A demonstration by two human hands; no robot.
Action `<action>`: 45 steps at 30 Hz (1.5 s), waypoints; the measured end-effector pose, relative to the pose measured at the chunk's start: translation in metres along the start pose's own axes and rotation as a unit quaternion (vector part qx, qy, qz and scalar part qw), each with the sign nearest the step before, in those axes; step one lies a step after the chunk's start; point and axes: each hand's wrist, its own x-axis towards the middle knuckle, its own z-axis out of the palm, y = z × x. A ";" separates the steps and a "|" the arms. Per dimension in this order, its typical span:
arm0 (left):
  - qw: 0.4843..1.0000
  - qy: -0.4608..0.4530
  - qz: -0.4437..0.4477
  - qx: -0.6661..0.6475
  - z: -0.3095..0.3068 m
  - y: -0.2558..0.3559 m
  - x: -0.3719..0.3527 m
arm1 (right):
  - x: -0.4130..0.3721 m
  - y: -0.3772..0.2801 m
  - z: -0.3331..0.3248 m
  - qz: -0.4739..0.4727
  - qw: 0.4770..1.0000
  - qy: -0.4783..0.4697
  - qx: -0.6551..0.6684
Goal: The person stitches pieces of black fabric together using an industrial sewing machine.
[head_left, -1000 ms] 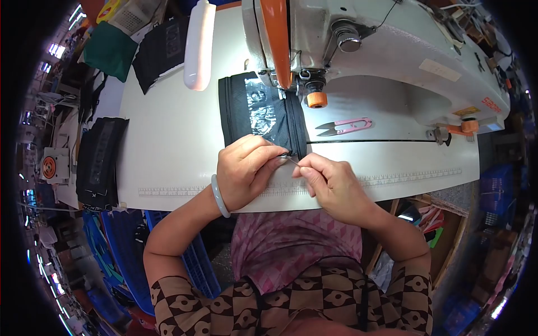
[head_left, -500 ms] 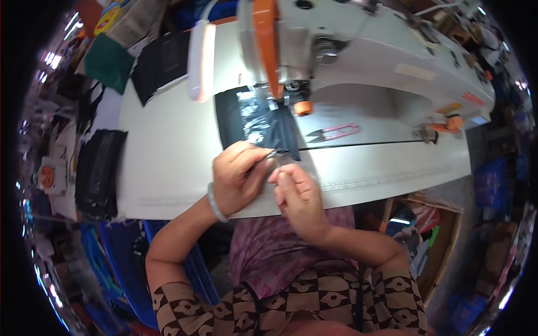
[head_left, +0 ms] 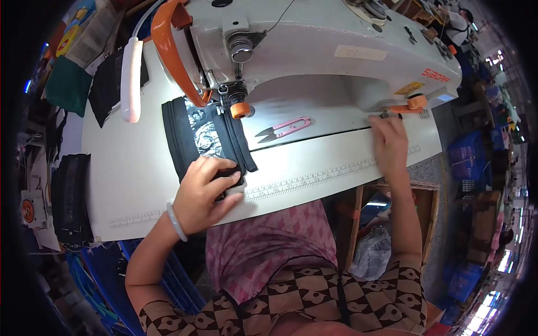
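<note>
My left hand (head_left: 204, 193), with a pale bangle (head_left: 176, 222) at its wrist, has its fingers and thumb closed about the near end of a black fabric piece (head_left: 180, 134). A shiny clear plastic strip (head_left: 206, 134) runs down the piece's middle, beside the sewing machine's needle area. My right hand (head_left: 390, 143) reaches to the far right of the bed, slightly blurred. Its bent fingertips meet a small metal part beside an orange lever (head_left: 416, 102); whatever they grip is hidden. Pink-handled thread snips (head_left: 284, 129) lie between my hands.
The white sewing machine (head_left: 302, 56) arches over the table (head_left: 129, 185), with an orange guard (head_left: 168, 50) at its head. A lit lamp (head_left: 131, 78) hangs left of it. Black pieces (head_left: 71, 196) lie stacked at the left edge. A printed ruler (head_left: 314, 180) follows the front edge.
My right hand has left my left hand and moved to the machine's far right. My left hand now rests lower on the black piece. The whole view has shifted.
</note>
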 end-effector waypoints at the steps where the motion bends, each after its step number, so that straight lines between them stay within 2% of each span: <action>1: 1.000 0.000 -0.002 0.000 -0.001 -0.006 -0.003 | 0.001 0.010 0.000 0.000 1.000 -0.002 0.001; 4: 0.987 -0.038 -0.075 -0.135 -0.003 -0.024 -0.009 | 0.000 0.037 -0.002 -0.020 0.996 0.031 -0.087; 5: 0.987 -0.038 -0.076 -0.135 -0.002 -0.023 -0.009 | 0.001 0.042 -0.004 -0.020 0.996 0.030 -0.086; 9: 0.988 -0.067 -0.092 -0.109 -0.001 -0.016 -0.010 | 0.002 0.049 -0.006 -0.021 0.995 0.007 -0.094; 12: 0.999 -0.031 -0.006 0.010 0.002 -0.015 -0.011 | 0.000 0.039 0.000 0.020 0.996 0.018 -0.083; 13: 0.999 -0.033 -0.020 0.019 0.001 -0.014 -0.013 | 0.000 0.027 0.005 0.015 0.997 0.015 -0.068; 16: 0.999 -0.031 -0.017 0.003 -0.001 -0.014 -0.013 | 0.001 -0.023 0.010 -0.023 0.999 0.019 0.013; 18: 0.999 -0.041 -0.026 -0.019 -0.003 -0.019 -0.011 | 0.016 -0.068 0.018 -0.095 0.984 -0.089 0.119; 20: 0.995 -0.062 -0.042 -0.064 -0.006 -0.022 -0.012 | 0.039 -0.107 0.031 -0.191 0.972 -0.074 0.118; 25: 0.993 -0.033 -0.047 -0.103 -0.004 -0.026 -0.016 | 0.058 -0.104 0.075 -0.249 0.938 -0.138 0.197; 29: 0.999 -0.030 -0.010 -0.033 -0.001 -0.021 -0.018 | 0.053 -0.112 0.073 -0.200 0.931 -0.174 0.251; 32: 0.999 -0.011 0.030 0.035 0.002 -0.019 -0.020 | 0.056 -0.142 0.056 -0.115 0.892 -0.280 0.334; 34: 0.999 -0.019 0.026 0.019 0.001 -0.021 -0.021 | 0.061 -0.159 0.049 -0.209 0.884 -0.318 0.273; 35: 0.999 -0.027 0.022 0.001 -0.001 -0.024 -0.020 | 0.065 -0.161 0.050 -0.223 0.887 -0.305 0.265; 37: 0.999 -0.028 0.022 -0.011 -0.007 -0.026 -0.016 | 0.065 -0.160 0.061 -0.343 0.866 -0.274 0.239; 41: 0.998 -0.038 -0.002 -0.047 -0.008 -0.026 -0.018 | 0.064 -0.155 0.082 -0.437 0.831 -0.221 0.263; 45: 0.997 -0.016 0.036 -0.060 -0.001 -0.031 -0.020 | 0.069 -0.156 0.077 -0.477 0.814 -0.195 0.270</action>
